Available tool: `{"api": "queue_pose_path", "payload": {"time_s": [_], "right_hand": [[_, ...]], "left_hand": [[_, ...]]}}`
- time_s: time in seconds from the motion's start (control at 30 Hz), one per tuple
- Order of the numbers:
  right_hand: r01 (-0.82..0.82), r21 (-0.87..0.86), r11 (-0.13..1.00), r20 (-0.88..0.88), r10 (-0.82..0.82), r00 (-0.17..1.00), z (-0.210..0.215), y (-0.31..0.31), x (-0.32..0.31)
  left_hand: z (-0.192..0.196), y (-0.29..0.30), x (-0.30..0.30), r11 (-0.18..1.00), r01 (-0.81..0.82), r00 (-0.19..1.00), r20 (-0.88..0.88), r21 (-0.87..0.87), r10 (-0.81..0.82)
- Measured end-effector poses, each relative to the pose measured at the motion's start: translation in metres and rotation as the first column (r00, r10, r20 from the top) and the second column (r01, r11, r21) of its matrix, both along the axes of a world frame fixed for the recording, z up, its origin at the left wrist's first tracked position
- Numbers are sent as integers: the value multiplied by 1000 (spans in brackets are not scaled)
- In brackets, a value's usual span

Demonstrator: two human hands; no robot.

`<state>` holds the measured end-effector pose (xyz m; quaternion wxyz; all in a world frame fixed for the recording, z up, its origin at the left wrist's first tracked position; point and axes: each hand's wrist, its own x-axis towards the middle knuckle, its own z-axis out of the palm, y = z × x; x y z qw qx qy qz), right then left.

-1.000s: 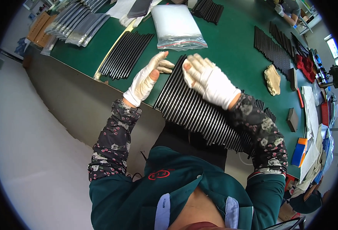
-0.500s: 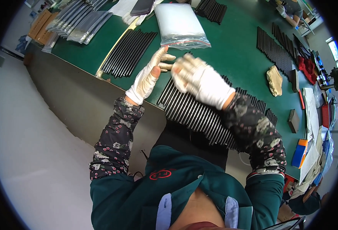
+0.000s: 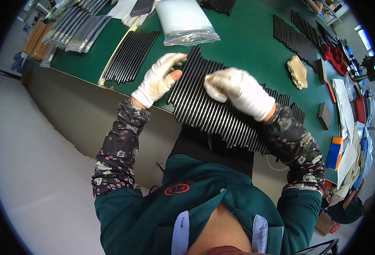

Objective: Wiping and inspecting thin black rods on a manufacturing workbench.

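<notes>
A wide row of thin black rods (image 3: 215, 106) lies side by side along the near edge of the green table. My left hand (image 3: 158, 80), in a white glove with bare fingertips, is by the row's left end. Its fingers are stretched out, thumb apart, and nothing shows in them. Over the middle of the row, my right hand (image 3: 242, 91), also white-gloved, has its fingers curled together. They are slightly blurred, and anything between them is hidden. Left of my left hand lies a smaller bundle of black rods (image 3: 132, 57).
A clear zip bag with white contents (image 3: 185, 21) lies beyond the rods. Plastic-wrapped packs (image 3: 87, 34) are stacked at far left. On the right are more black rods (image 3: 296, 42), a crumpled beige glove (image 3: 297, 72), a dark block (image 3: 324, 116) and a blue-orange roll (image 3: 334, 153).
My right hand has moved right, away from my left hand, and its fingers have curled together. The left end of the rod row is uncovered. The whole view has shifted slightly.
</notes>
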<state>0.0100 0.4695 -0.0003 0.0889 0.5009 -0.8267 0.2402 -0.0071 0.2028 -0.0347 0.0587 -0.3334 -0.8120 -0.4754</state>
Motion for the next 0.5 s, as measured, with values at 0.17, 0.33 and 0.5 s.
{"api": "queue_pose_path", "payload": {"time_s": [0.17,0.33,0.5], "right_hand": [[438,-229,869,88,-430,899,1,46,1],[474,-61,878,27,-473,880,-28,70,15],[469,-65,881,26,-469,883,-19,64,16]], "left_hand": [[19,27,-20,968,-34,941,-334,-249,-53],[3,53,-30,845,-162,918,-392,-509,-59],[0,51,-27,832,-139,931,-358,-538,-75]]}}
